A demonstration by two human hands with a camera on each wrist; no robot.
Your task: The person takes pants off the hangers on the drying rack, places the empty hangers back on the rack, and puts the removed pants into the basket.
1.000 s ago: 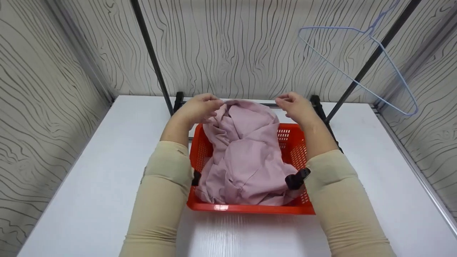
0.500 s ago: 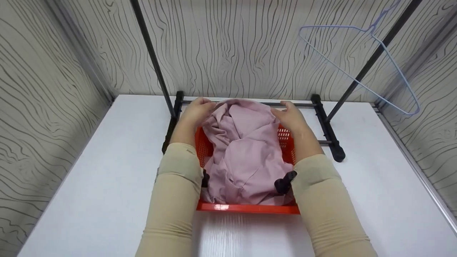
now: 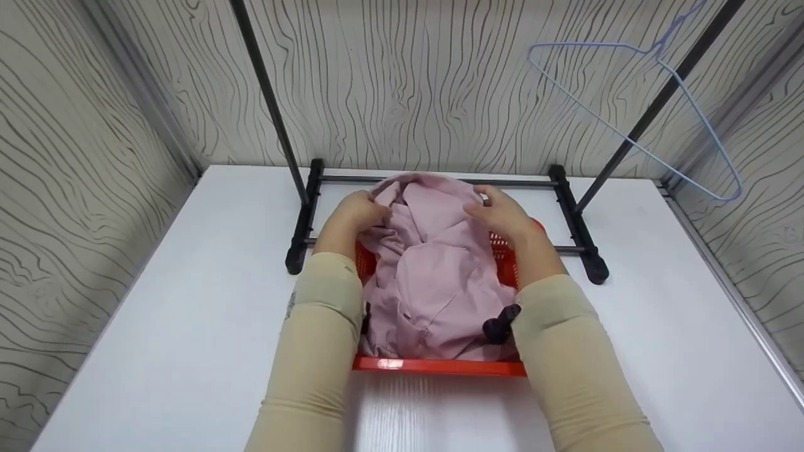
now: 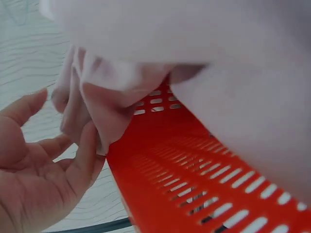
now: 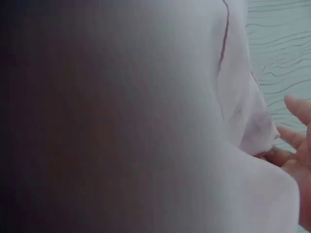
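Note:
A crumpled pink cloth garment (image 3: 433,263) lies heaped in a red perforated plastic basket (image 3: 440,367), its far end spilling over the back rim. My left hand (image 3: 358,212) is at the cloth's far left edge. In the left wrist view its fingers (image 4: 85,158) touch the hanging fold from below, while the thumb (image 4: 29,104) stays apart from the fabric. On the far right edge is my right hand (image 3: 500,213), fingertips against the cloth. Its thumb (image 5: 296,108) stands off the fabric in the right wrist view, where blurred cloth (image 5: 146,121) hides much.
Behind the basket stands a black rack base (image 3: 578,232) with two upright poles (image 3: 270,100) and thin crossbars. A light blue wire hanger (image 3: 597,119) hangs at the upper right. The white table (image 3: 157,301) is walled by wood-patterned panels (image 3: 408,81).
Both hands have come inward and down from above the basket's back corners to the cloth's far edges. The garment and basket look unmoved.

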